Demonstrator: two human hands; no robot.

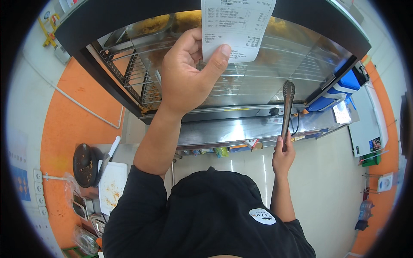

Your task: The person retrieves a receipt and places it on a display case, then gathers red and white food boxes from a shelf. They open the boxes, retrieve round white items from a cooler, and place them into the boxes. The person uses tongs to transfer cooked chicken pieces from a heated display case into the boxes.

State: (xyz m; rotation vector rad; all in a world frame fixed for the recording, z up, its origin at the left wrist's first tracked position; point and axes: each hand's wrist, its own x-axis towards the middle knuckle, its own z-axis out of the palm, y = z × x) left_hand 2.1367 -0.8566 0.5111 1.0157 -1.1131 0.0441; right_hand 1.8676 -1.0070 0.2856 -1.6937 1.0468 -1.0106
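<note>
Pinched between the thumb and fingers of my left hand [190, 74] is a printed paper receipt [235, 29], held up before a glass-fronted food warmer cabinet [271, 67]. My right hand [284, 151] grips the handle end of metal tongs [287, 109]; their perforated tips point up toward the cabinet glass. Whether the tips touch the glass, I cannot tell. Fried food [148, 24] lies in metal trays on the cabinet's top level, partly hidden by the receipt. Wire racks [142, 71] with crumbs show lower down, through the open left part of the front.
The cabinet stands on a stainless steel counter [219, 130]. At left are a stone mortar [84, 167], a knife with a white handle [114, 146], a stained white cutting board [113, 187] and metal containers [85, 206]. A blue cooler bag [338, 92] sits right of the cabinet.
</note>
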